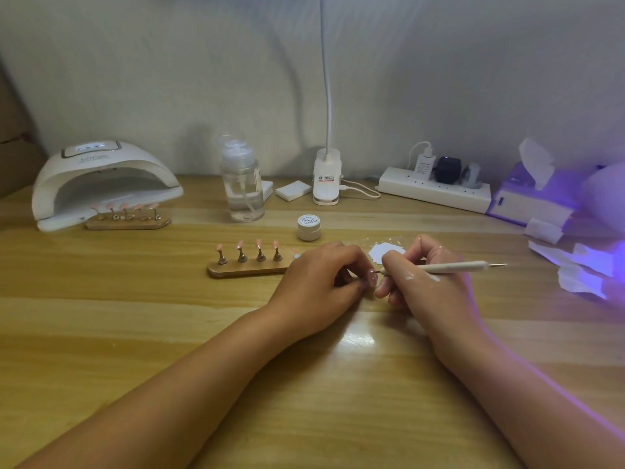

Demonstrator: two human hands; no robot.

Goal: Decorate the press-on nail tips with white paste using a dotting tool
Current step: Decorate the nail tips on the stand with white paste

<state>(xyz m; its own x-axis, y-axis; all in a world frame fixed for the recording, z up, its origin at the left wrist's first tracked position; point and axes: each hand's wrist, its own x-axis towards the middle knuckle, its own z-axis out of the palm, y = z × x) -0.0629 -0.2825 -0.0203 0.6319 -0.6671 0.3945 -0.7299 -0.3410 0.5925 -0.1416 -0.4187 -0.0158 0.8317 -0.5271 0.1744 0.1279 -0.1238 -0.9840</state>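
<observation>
— Nail tip (371, 278): where is it held?
— It is pinched between the curled fingertips of the left hand (321, 282), low over the wooden table (304, 384), mostly hidden by them.
— And the dotting tool (453, 266)?
— It is gripped like a pen by the right hand (422, 277), its fine end at the tip; contact cannot be told.
— What is laid around?
— White paste (385, 250) is spread just behind the hands, a small jar (309, 226) beyond it. Four pink tips (240, 244) are stood on a wooden holder (247, 269) to the left. Along the pale wall (203, 79) a nail lamp (101, 184), a pump bottle (242, 187), a clip lamp (326, 181) and a power strip (434, 192) are ranged. Violet light (608, 255) is cast from the right.
</observation>
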